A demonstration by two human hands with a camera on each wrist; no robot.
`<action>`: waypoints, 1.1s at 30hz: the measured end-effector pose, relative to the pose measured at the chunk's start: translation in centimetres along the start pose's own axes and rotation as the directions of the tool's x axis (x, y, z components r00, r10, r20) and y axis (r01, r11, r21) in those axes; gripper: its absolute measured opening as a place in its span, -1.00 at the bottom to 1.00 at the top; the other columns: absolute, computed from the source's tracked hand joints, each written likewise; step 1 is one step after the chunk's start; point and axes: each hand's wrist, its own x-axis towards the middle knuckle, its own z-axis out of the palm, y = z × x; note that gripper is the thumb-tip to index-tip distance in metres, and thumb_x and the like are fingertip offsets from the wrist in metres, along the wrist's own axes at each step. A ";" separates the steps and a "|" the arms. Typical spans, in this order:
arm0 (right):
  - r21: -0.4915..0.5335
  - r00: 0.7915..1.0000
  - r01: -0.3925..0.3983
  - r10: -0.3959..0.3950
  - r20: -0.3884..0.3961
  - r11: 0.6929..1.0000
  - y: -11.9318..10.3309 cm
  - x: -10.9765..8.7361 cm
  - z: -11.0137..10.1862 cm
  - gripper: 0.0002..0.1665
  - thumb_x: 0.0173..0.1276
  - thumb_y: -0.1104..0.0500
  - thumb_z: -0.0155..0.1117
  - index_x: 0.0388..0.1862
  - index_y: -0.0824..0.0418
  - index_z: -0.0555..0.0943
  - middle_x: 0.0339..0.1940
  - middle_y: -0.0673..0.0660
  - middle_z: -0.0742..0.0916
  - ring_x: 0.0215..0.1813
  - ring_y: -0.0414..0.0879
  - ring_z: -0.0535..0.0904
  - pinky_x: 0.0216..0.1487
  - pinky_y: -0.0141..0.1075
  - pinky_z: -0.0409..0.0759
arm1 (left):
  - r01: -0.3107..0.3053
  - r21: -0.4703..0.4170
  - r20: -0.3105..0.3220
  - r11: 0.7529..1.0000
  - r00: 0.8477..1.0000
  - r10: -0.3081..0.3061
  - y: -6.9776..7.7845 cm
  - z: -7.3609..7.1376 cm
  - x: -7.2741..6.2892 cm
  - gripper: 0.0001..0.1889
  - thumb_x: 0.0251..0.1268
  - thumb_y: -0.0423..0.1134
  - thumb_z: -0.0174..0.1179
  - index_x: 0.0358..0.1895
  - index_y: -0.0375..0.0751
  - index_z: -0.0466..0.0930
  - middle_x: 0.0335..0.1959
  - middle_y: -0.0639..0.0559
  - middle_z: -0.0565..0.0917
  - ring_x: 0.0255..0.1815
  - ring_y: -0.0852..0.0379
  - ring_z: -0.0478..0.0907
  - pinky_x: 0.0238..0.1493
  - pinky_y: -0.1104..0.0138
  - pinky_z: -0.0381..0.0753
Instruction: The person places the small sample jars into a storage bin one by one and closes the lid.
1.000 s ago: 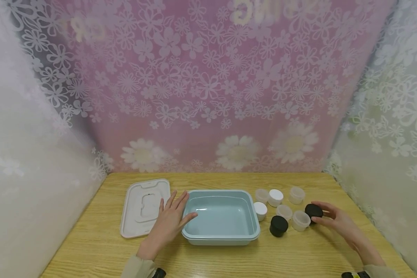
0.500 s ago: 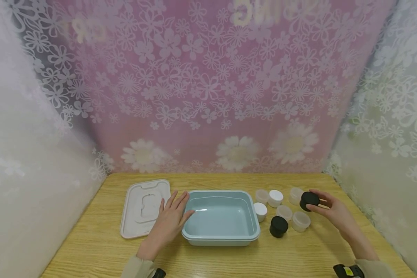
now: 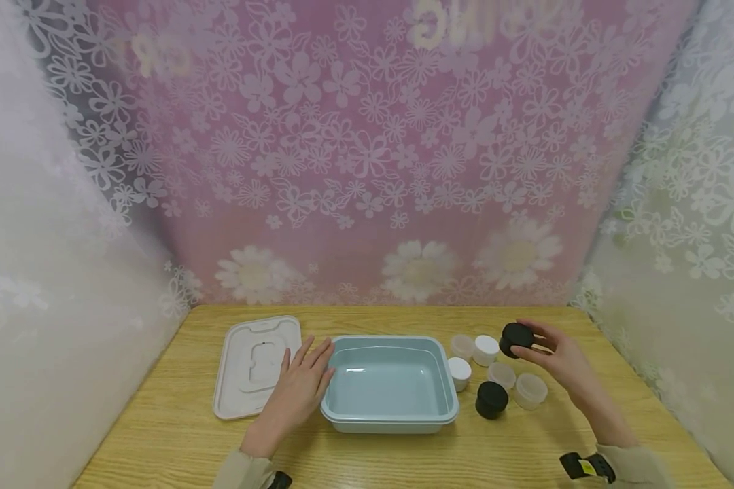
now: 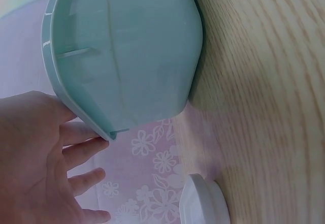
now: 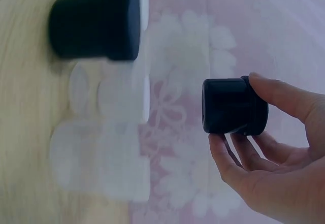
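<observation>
My right hand (image 3: 559,360) pinches a small black lidded jar (image 5: 234,105) between thumb and fingers. In the right wrist view the jar is raised above the wooden table. In the head view it overlaps the place of a clear jar behind it. My left hand (image 3: 300,384) lies with spread fingers at the left rim of a light blue plastic box (image 3: 390,380); its fingertips touch the rim in the left wrist view. The box is open and nothing shows inside. A second black jar (image 3: 492,399) stands to the right of the box.
Two white-lidded jars (image 3: 486,350) and several clear-lidded jars (image 3: 531,390) stand between the box and my right hand. A whitish rectangular lid (image 3: 255,367) lies at the left, partly behind my left hand. Flowered cloth (image 3: 367,170) hangs behind the wooden table (image 3: 367,462).
My right hand has lifted the black jar from beside a clear jar and carried it left and toward the back. The left hand has stayed at the box rim, its thumb drawn in.
</observation>
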 end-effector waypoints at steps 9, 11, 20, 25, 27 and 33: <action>0.071 0.998 0.022 -0.025 0.049 0.997 -3.3 1.0 2.6 -0.17 0.47 0.04 0.34 0.58 0.28 0.26 0.46 0.44 0.39 0.39 0.47 0.36 0.25 0.27 0.47 | 0.001 0.018 0.017 1.000 1.000 -0.001 -0.1 0.3 0.1 -0.44 0.60 -0.06 0.04 0.49 -0.30 0.35 0.51 -0.15 0.37 0.58 -0.29 0.12 0.43 -0.40 0.03; 0.085 0.998 0.027 -0.032 0.061 0.996 -4.0 1.2 3.3 -0.17 0.45 0.04 0.36 0.57 0.26 0.28 0.46 0.42 0.40 0.39 0.45 0.37 0.26 0.25 0.49 | 0.000 0.021 0.013 1.000 1.000 0.000 -0.1 0.3 0.0 -0.44 0.60 -0.06 0.04 0.49 -0.31 0.35 0.51 -0.16 0.37 0.58 -0.29 0.12 0.43 -0.40 0.03; 0.158 0.990 0.029 -0.051 0.132 0.987 -6.3 2.1 6.3 -0.20 0.43 0.08 0.39 0.55 0.22 0.32 0.47 0.40 0.40 0.36 0.40 0.46 0.21 0.08 0.59 | -0.005 0.029 0.008 1.000 1.000 0.005 -0.1 0.4 0.0 -0.44 0.60 -0.07 0.04 0.48 -0.33 0.36 0.51 -0.16 0.36 0.57 -0.30 0.14 0.43 -0.39 0.04; 0.185 0.986 0.023 -0.053 0.158 0.983 -7.2 2.4 8.0 -0.18 0.39 0.06 0.42 0.54 0.23 0.33 0.46 0.41 0.42 0.35 0.38 0.48 0.23 0.05 0.60 | -0.007 0.037 0.008 0.999 1.000 0.006 -0.2 0.5 0.0 -0.44 0.61 -0.06 0.03 0.49 -0.31 0.35 0.52 -0.15 0.36 0.57 -0.29 0.14 0.43 -0.39 0.05; 0.202 0.984 0.027 -0.062 0.168 0.979 -7.5 2.5 8.7 -0.19 0.38 0.08 0.43 0.53 0.22 0.35 0.43 0.41 0.45 0.35 0.37 0.49 0.21 0.01 0.62 | -0.005 0.038 0.010 0.999 1.000 0.005 -0.2 0.5 0.0 -0.44 0.61 -0.06 0.04 0.49 -0.31 0.35 0.52 -0.15 0.36 0.57 -0.29 0.14 0.43 -0.38 0.05; 0.232 0.972 0.099 -0.143 0.184 0.968 -8.4 2.7 11.1 -0.24 0.35 0.18 0.46 0.47 0.29 0.40 0.36 0.41 0.51 0.28 0.34 0.56 0.17 -0.11 0.65 | 0.001 0.037 0.010 0.999 1.000 -0.002 -0.1 0.5 0.0 -0.44 0.60 -0.07 0.04 0.49 -0.31 0.35 0.51 -0.15 0.36 0.57 -0.29 0.14 0.43 -0.38 0.06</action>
